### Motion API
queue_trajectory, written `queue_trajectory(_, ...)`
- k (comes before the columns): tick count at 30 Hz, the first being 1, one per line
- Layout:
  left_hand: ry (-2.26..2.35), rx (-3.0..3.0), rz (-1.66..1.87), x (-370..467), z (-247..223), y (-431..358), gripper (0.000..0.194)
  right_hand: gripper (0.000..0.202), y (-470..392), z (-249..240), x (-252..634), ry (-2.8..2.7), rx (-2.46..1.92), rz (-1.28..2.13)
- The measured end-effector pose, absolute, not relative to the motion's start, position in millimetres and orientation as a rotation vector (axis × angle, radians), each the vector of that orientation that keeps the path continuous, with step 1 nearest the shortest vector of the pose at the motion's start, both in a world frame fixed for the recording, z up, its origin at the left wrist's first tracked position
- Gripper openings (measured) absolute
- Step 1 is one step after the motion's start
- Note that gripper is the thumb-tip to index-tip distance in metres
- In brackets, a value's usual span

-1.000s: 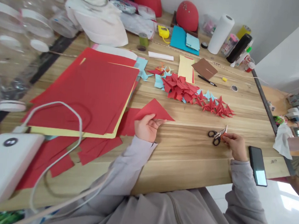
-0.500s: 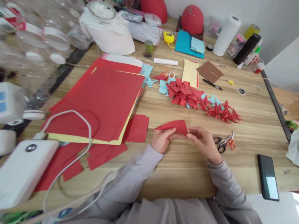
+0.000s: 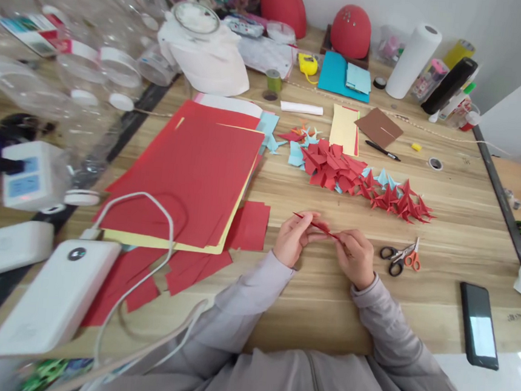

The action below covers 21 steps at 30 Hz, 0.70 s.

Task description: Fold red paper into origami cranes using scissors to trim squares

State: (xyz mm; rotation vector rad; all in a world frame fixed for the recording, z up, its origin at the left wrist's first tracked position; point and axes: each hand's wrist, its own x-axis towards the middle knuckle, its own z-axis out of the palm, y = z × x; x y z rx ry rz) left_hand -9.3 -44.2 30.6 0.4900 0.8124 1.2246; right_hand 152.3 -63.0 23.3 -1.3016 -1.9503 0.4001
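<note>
A folded red paper [image 3: 320,226] is held in the air over the wooden table, seen almost edge-on as a thin line. My left hand [image 3: 294,238] pinches its left part between thumb and fingers. At its right end, my right hand [image 3: 354,255] grips the tip, fingers curled. Beyond the hands lies a pile of folded red paper pieces [image 3: 333,165], with pointed red shapes [image 3: 401,200] and light blue ones at its right. Cut red paper squares [image 3: 251,226] rest left of my left hand.
Large red sheets [image 3: 189,177] are stacked on the left, beside a white power bank [image 3: 55,299] with a looping cable. Scissors [image 3: 401,256] and a phone [image 3: 480,324] lie to the right. Plastic bottles [image 3: 120,71] crowd the back left.
The red paper has turned from showing its broad face to nearly edge-on. My right hand's fingers have closed in on its right end. The whole view has shifted slightly.
</note>
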Motion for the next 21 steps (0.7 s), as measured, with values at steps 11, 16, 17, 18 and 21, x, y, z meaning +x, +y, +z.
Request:
queue_trajectory(11, 0.798, 0.518, 1.054, -11, 27, -45, 0.047, 0.036, -59, 37, 154, -1.712, -1.252, 0.945)
queue_trajectory(16, 0.757, 0.532, 0.944, -13, 24, -47, 0.043, 0.045, -53, 31, 159, -1.540, -1.213, 1.171)
queue_trajectory(17, 0.744, 0.526, 0.936, -14, 24, -47, 0.040, 0.044, -52, 31, 159, -1.504, -1.219, 1.187)
queue_trajectory(18, 0.726, 0.524, 0.929, -15, 25, -48, 0.038, 0.042, -51, 31, 160, -1.475, -1.229, 1.198)
queue_trajectory(21, 0.670, 0.535, 0.914, -18, 26, -48, 0.037, 0.031, -51, 31, 160, -1.488, -1.240, 1.198)
